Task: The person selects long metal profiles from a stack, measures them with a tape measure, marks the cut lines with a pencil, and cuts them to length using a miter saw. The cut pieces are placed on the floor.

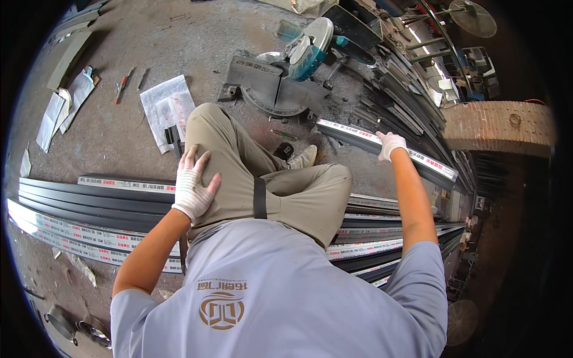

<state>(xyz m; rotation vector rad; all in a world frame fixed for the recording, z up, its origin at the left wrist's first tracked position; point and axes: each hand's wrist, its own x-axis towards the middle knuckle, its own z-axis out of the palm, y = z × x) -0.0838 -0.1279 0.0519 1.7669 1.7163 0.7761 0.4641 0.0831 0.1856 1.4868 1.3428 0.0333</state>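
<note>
My left hand (pixel 196 186), in a white glove with bare fingertips, rests on my left thigh with its fingers spread. It holds nothing. Out to the right, my gloved right hand (pixel 391 146) grips a dark metal profile (pixel 349 132) faced with printed white film. That profile lies slantwise, its far-left end close to the base of a miter saw (pixel 277 83). Part of my grip is hidden beneath the hand. The saw, with a teal-and-grey head, stands on the floor beyond my knees.
Long film-covered profiles (pixel 107 206) lie in a stack at my left and continue behind me to the right. More dark profiles (pixel 412 95) crowd the far right. Papers (pixel 167 107), a red-handled tool (pixel 123 86) and a tape measure (pixel 284 150) lie on the floor.
</note>
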